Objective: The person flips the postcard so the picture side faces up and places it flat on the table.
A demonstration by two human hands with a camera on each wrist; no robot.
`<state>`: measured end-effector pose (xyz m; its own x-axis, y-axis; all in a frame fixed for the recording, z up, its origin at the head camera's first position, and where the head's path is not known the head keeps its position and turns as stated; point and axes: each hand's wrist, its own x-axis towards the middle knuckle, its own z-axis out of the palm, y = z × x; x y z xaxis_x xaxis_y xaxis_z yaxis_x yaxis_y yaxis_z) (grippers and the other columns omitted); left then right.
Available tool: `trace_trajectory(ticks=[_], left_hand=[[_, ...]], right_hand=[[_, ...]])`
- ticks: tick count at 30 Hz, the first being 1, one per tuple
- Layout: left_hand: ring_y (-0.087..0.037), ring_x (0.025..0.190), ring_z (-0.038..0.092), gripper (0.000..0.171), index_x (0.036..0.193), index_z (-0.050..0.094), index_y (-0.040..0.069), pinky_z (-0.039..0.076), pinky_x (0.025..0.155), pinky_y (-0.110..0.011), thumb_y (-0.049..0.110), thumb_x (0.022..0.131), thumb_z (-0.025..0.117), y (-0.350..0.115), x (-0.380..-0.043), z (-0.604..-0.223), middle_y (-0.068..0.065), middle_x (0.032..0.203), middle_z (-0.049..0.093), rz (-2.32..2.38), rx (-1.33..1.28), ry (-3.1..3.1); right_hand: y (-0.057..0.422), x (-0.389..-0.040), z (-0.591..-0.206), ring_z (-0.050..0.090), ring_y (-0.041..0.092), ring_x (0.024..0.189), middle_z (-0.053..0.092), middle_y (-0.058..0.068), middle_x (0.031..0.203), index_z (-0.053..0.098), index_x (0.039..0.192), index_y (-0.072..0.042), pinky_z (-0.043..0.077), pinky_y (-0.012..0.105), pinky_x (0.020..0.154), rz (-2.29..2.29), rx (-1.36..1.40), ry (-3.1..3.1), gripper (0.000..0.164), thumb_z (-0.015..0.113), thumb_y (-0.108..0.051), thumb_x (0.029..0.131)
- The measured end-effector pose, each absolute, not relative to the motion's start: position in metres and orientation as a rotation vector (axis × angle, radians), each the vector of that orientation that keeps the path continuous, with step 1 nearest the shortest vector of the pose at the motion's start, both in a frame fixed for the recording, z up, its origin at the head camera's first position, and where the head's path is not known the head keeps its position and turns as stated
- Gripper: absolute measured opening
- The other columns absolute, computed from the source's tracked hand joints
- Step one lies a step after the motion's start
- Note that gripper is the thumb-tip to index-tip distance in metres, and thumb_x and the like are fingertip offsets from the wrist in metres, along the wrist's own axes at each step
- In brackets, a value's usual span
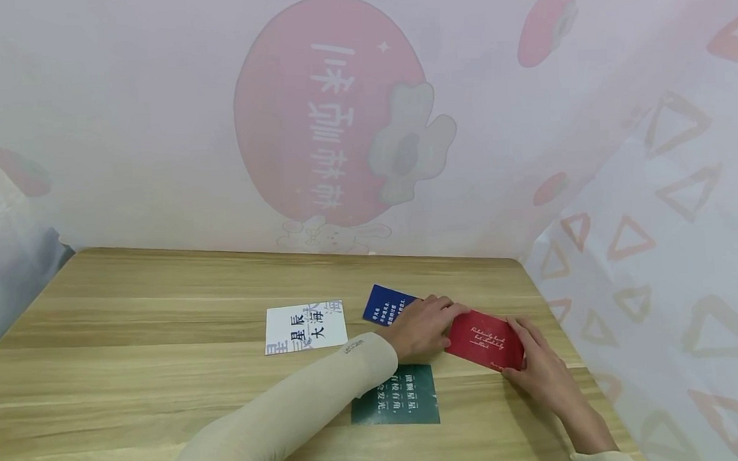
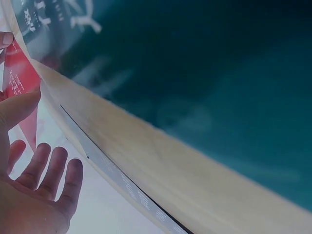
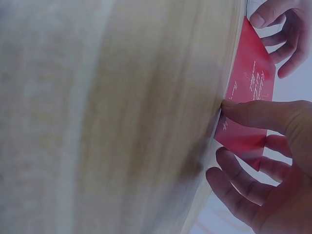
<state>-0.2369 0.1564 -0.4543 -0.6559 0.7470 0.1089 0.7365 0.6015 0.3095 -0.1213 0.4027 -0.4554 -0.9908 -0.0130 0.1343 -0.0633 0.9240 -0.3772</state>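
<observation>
A red card [image 1: 485, 340] with white script is held up at a tilt between both hands, toward the right of the table. At its left edge my left hand [image 1: 422, 329] pinches it between thumb and index finger; the other fingers of that hand extend free in the left wrist view. My right hand [image 1: 543, 373] grips the opposite edge. In the right wrist view the right thumb [image 3: 263, 114] lies over the card's face, with fingers behind it. Beneath the left forearm is a green card [image 1: 405, 402], partly covered by the sleeve. A blue card [image 1: 386, 304] lies just beyond the left hand, which hides part of it.
On the wooden table [image 1: 134, 320], a white card [image 1: 305, 326] with dark characters lies left of the blue one. Pale printed cloth [image 1: 176, 129] hangs behind the table's far edge, and another printed sheet [image 1: 682, 280] slopes along the right side.
</observation>
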Motion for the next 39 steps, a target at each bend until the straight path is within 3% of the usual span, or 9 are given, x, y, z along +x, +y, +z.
trace_trajectory(ticks=[16, 39], left_hand=[[-0.018, 0.148, 0.053, 0.077, 0.167, 0.043, 0.031, 0.05, 0.121, -0.038, 0.028, 0.1, 0.079, 0.1518, -0.2359, -0.4578, 0.006, 0.17, 0.047, 0.532, 1.328, 2.729], [-0.02, 0.156, 0.046, 0.071, 0.167, 0.046, 0.03, 0.044, 0.126, -0.038, 0.035, 0.102, 0.074, 0.1525, -0.2364, -0.4586, 0.008, 0.178, 0.035, 0.446, 1.332, 2.698]], right_hand=[[0.4009, -0.1206, -0.4541, 0.055, 0.054, 0.141, 0.04, 0.027, 0.166, 0.041, 0.163, 0.002, 0.056, 0.071, 0.101, 0.57, 0.081, -2.971, 0.096, 0.094, -0.009, 0.084], [0.4012, -0.1212, -0.4521, 0.065, 0.046, 0.12, 0.042, 0.029, 0.156, 0.043, 0.162, 0.004, 0.061, 0.058, 0.092, 0.556, 0.03, -3.049, 0.091, 0.092, -0.012, 0.087]])
